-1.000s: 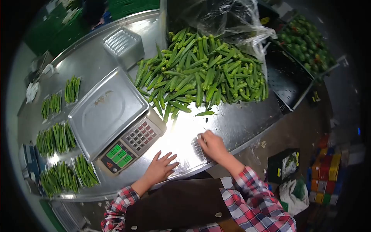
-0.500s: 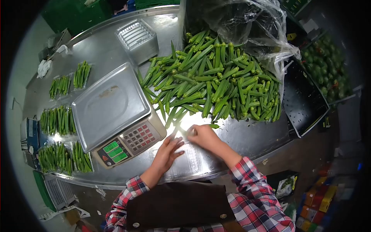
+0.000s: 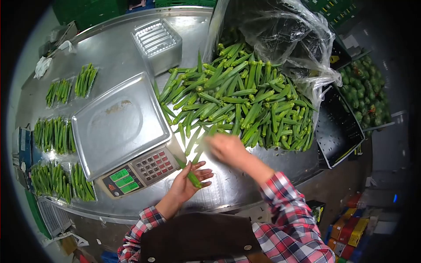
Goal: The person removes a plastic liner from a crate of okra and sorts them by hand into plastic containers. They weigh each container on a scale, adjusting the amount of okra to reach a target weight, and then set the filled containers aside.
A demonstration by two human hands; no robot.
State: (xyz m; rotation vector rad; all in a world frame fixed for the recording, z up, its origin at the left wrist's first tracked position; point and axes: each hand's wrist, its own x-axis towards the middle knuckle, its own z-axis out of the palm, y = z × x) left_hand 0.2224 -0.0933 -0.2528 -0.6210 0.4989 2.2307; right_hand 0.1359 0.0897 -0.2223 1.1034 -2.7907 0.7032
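A green okra pod (image 3: pixel 194 179) lies across the palm of my left hand (image 3: pixel 184 186), held between thumb and fingers near the front of the steel table. My right hand (image 3: pixel 227 150) is over the near edge of a large okra pile (image 3: pixel 245 96); its fingertips are smeared by motion, so I cannot see what they hold. Below the hands, a clear plastic tray (image 3: pixel 215 190) rests on the tabletop. To the left of my left hand is a weighing scale (image 3: pixel 120 122) with a bare metal pan and lit green displays.
Several clear trays packed with okra (image 3: pixel 52 136) stand on the left. Behind the scale is a stack of clear trays (image 3: pixel 158 44). A clear plastic bag (image 3: pixel 298 35) drapes behind the pile, with a black crate (image 3: pixel 340 127) at the right.
An okra pod now shows in my left hand, which has turned palm up. My right hand has moved slightly up toward the pile. The whole view has shifted a little.
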